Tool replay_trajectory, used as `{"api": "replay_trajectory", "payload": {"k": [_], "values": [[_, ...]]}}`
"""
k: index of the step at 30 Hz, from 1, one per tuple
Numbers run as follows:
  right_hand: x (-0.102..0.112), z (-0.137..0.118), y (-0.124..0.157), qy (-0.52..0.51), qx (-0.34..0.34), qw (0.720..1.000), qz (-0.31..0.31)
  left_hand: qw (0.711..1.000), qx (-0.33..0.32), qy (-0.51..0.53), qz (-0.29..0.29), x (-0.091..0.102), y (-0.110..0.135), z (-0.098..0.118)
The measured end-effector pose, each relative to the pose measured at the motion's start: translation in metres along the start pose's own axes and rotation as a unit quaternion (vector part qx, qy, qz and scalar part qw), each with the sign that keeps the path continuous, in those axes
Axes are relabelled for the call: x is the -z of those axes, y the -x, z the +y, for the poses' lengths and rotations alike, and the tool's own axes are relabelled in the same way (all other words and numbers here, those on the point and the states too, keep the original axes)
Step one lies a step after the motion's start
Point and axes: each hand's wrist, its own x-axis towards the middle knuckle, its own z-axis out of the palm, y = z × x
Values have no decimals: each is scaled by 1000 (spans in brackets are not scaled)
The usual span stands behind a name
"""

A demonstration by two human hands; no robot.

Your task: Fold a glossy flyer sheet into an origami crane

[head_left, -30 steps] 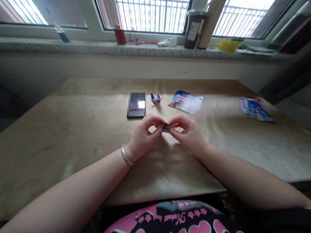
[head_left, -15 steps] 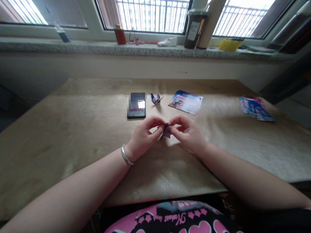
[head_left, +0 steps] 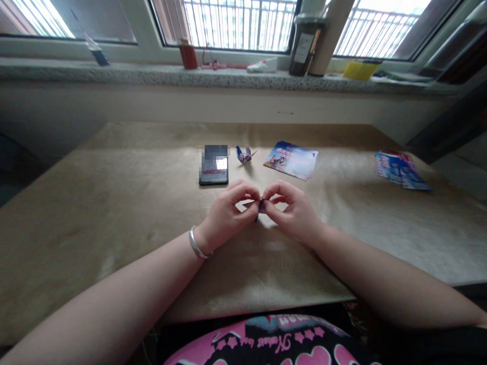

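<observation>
My left hand (head_left: 227,213) and my right hand (head_left: 292,210) meet over the middle of the table (head_left: 114,213), fingertips pinched together on a small folded piece of patterned paper (head_left: 261,206). Only a sliver of the blue and pink paper shows between the fingers. A silver bangle (head_left: 197,244) circles my left wrist. Beyond the hands a finished folded paper crane (head_left: 244,154) stands on the table, apart from them.
A dark phone (head_left: 213,165) lies left of the crane, a printed paper sheet (head_left: 291,159) right of it. More printed sheets (head_left: 400,169) lie at the far right. The windowsill (head_left: 228,76) holds a red cup, a dark jar and a yellow box.
The two hands have drawn slightly closer and turned the small paper between the fingertips; less of it shows now. Nothing else on the table has moved.
</observation>
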Motion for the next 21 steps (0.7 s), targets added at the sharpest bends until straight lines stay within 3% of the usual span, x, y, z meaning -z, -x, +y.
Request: {"api": "replay_trajectory", "payload": {"k": [13, 21], "values": [[0, -2, -1, 3, 6, 1000, -24, 996, -62, -62, 5, 0, 1, -7], [0, -3, 0, 35, 16, 999, -19, 995, -73, -70, -14, 1, 1, 2]]}}
